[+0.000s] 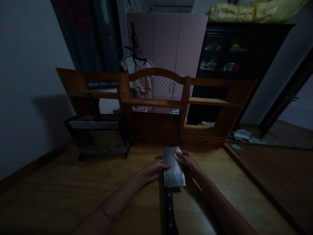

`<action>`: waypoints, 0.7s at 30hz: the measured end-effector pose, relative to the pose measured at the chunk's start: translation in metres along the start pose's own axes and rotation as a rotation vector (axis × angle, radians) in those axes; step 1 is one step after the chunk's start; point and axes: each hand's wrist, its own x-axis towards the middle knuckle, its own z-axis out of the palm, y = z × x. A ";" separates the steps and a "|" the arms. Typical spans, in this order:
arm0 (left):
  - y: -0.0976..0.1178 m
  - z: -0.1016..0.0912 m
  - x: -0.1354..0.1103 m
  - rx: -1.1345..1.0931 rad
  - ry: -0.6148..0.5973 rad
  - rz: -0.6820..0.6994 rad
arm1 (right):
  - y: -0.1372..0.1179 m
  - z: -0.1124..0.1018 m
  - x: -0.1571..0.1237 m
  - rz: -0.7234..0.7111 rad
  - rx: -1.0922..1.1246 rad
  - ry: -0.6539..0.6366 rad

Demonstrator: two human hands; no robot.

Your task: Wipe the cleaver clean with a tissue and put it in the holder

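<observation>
A steel cleaver [173,173] lies flat on the wooden desk [73,182], its blade pointing away from me and its dark handle [170,209] toward me. My left hand [153,170] rests on the blade's left edge, fingers curled over it, and holds it down. My right hand [187,159] is closed on a small white cloth [177,152], pressed on the blade's far right corner.
A wooden shelf unit [156,102] stands along the back of the desk. A dark wire rack [97,132] sits at the back left. Papers [242,135] lie off the desk's right corner. Behind are a pink wardrobe [168,42] and a dark cabinet [227,62].
</observation>
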 end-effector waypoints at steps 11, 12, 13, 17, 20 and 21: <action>0.001 0.003 -0.001 0.019 -0.019 -0.006 | -0.005 0.001 -0.003 0.003 -0.029 0.022; 0.002 0.004 -0.001 0.021 -0.018 -0.004 | -0.006 0.001 -0.004 -0.001 -0.031 0.021; 0.002 0.005 -0.002 0.022 -0.015 -0.003 | -0.006 0.001 -0.004 -0.007 -0.031 0.019; 0.003 0.007 -0.002 0.013 0.015 -0.003 | -0.006 -0.001 -0.003 -0.015 -0.048 0.019; 0.002 0.007 -0.003 0.004 0.011 -0.012 | -0.006 -0.002 -0.003 -0.010 -0.063 0.048; 0.002 0.006 -0.002 0.003 0.010 -0.012 | -0.007 -0.002 -0.003 -0.008 -0.059 0.055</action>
